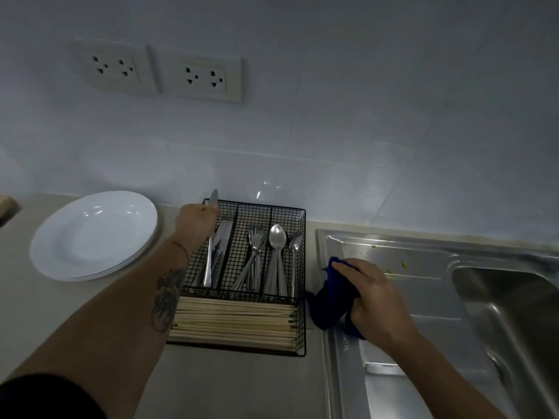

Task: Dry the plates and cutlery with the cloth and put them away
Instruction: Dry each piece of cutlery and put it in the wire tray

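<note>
My left hand (196, 220) grips a table knife (209, 255) over the left compartment of a black wire cutlery basket (302, 252). The knife's blade sticks up past my fingers and its handle reaches down among other knives there. Forks (255, 237) lie in the middle compartment and spoons (277, 237) in the right one. Wooden chopsticks (233, 323) fill the front section. My right hand (375, 297) holds a bunched dark blue cloth (331, 300) over the sink's drainboard, just right of the basket. A stack of white plates (93, 234) sits on the counter to the left.
A steel sink (499, 300) with its drainboard takes up the right side, with a few food specks near its back edge. Two double wall sockets (163, 74) sit on the tiled wall above the counter. A wooden object (7, 207) pokes in at the far left.
</note>
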Demonstrator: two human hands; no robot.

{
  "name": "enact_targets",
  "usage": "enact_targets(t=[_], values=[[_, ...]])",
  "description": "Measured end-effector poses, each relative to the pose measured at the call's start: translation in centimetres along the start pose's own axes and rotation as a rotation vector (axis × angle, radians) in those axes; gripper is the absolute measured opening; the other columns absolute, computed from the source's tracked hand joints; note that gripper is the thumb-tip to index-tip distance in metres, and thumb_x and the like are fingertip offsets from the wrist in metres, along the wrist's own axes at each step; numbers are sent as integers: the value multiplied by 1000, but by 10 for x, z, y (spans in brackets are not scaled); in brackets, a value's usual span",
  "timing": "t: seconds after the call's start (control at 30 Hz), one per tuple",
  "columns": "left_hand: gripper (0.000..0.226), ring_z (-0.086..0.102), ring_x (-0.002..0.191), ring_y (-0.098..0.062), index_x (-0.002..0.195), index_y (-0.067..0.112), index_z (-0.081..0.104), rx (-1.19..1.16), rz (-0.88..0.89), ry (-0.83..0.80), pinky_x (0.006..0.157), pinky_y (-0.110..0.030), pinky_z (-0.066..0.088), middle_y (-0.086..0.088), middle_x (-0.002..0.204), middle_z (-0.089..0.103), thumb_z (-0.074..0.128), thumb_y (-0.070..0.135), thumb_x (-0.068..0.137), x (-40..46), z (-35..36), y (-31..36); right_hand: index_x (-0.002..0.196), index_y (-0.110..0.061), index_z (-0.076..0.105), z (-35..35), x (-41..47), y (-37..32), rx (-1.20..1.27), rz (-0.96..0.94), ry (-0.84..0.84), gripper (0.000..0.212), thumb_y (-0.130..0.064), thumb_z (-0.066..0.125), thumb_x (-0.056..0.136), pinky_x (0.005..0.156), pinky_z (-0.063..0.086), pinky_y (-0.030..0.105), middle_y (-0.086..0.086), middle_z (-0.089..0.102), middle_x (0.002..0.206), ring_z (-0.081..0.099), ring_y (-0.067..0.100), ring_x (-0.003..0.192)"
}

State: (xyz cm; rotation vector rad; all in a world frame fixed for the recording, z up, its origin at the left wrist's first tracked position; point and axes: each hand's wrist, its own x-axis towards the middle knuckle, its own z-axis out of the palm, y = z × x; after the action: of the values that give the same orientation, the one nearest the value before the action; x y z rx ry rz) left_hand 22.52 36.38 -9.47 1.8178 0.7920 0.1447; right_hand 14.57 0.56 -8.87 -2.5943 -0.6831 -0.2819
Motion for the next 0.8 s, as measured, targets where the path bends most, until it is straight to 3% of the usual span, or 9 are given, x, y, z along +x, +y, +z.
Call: enact_targets(t=[0.07,0.2,0.27,0.37,0.47,0.63,0.8], values=[[61,66,63,-30,56,8,60,67,-4,-35,74,-42,60,-12,59,66,57,61,86,-2,10,-6,125,-8,65,0,0,4,14,28,8,61,-9,52,65,88,50,31,7,63,123,58,28,109],[45,63,64,-25,59,14,60,229,4,-40,68,-29,54,-5,61,62,61,45,91,-8,24,-10,127,-9,63,3,-1,8,70,69,24,64,-7,48,65,91,49,30,6,61,126,56,25,111],[30,66,75,-25,74,12,70,326,18,-56,66,-25,49,-4,74,68,58,31,93,-8,26,-14,128,-9,62,4,-3,8,101,80,18,63,-7,47,67,94,50,32,5,61,127,56,24,112],[17,57,79,-20,89,11,71,439,54,-50,77,-25,44,-1,89,64,54,13,92,-12,25,-17,130,-10,61,6,-5,10,136,98,3,64,-5,49,68,96,46,27,4,60,127,55,23,113],[23,61,91,-23,103,15,73,486,92,-60,87,-29,46,-2,101,65,55,9,89,-16,22,-20,132,-12,60,7,-8,11,153,103,-13,66,0,52,67,98,44,24,1,58,128,53,21,115],[14,56,89,-20,89,22,68,465,103,-73,89,-29,46,-5,108,67,57,13,88,-23,17,-21,132,-12,60,5,-14,8,181,118,-27,67,-5,47,67,98,48,27,0,58,127,53,20,114],[16,59,100,-24,93,15,70,514,139,-93,90,-29,46,-8,111,68,56,9,86,-45,9,-18,134,-12,58,1,-15,2,217,128,-57,70,13,56,69,99,43,22,0,57,128,53,21,116]])
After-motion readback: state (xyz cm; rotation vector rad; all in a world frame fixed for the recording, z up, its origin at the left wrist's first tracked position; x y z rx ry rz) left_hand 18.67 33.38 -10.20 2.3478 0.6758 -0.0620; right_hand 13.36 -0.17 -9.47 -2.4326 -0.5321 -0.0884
